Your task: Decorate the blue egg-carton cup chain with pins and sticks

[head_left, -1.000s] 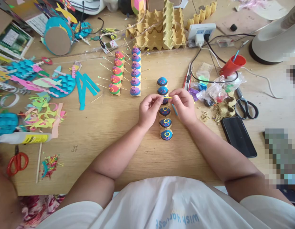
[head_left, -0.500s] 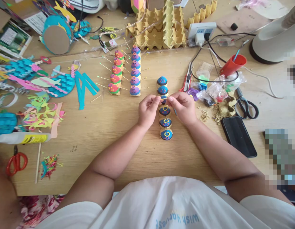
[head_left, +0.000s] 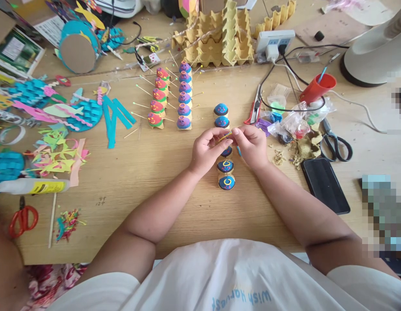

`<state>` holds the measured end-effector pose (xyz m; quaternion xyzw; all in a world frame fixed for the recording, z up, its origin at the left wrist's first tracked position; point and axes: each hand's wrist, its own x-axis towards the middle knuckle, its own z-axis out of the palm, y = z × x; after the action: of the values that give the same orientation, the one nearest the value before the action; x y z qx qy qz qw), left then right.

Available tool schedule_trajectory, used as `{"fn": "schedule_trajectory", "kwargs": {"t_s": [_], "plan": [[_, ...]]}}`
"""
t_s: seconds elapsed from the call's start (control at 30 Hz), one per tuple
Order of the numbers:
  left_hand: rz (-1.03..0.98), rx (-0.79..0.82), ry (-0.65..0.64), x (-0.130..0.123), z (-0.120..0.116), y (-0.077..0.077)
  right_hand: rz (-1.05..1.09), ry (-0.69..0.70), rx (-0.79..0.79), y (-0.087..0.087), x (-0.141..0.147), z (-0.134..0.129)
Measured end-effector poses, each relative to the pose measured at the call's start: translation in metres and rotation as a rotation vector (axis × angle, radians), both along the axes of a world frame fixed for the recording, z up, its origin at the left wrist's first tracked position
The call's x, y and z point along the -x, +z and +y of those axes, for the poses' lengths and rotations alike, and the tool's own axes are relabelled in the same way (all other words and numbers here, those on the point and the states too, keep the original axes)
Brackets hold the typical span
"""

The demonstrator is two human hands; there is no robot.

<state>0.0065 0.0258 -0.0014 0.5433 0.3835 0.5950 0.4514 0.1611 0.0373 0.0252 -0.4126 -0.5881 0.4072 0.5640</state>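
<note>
A thin yellow clay strip (head_left: 225,137) runs slantwise between my two hands. My left hand (head_left: 205,152) is closed, with the strip lying between its thumb and fingers. At the strip's upper end, my right hand (head_left: 253,147) pinches with thumb and forefinger. Beneath both hands stands a row of blue-topped egg-carton cups (head_left: 222,109) with small clay faces. The two nearest cups carry yellow clay loops (head_left: 226,182) on top. My hands cover the middle of this row. A bit of something blue (head_left: 239,151) shows beside my right hand.
Red-topped (head_left: 159,95) and purple-topped (head_left: 185,98) cup rows with pins stand left of centre. To the right are a box cutter (head_left: 256,106), clay bags (head_left: 291,123), scissors (head_left: 334,144) and a phone (head_left: 325,185). Egg cartons (head_left: 208,47) lie behind. Someone's arm (head_left: 7,263) shows at left.
The yellow strip has gone from nearly level to slanted, its right end higher. My left hand has shifted slightly right and its thumb has spread over the cups.
</note>
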Motion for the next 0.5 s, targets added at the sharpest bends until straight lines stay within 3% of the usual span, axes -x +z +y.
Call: {"fn": "schedule_trajectory", "kwargs": {"t_s": [0.23,0.37,0.5], "plan": [[0.054,-0.009,0.103,0.002,0.000,0.004,-0.053,0.041,-0.017,-0.004,-0.003,0.000],[0.019,0.001,0.144,0.002,0.000,0.007,0.037,0.068,-0.061,-0.006,-0.003,0.001],[0.024,0.012,0.159,0.003,0.001,0.005,0.113,0.137,-0.005,-0.011,0.000,0.002]]}}
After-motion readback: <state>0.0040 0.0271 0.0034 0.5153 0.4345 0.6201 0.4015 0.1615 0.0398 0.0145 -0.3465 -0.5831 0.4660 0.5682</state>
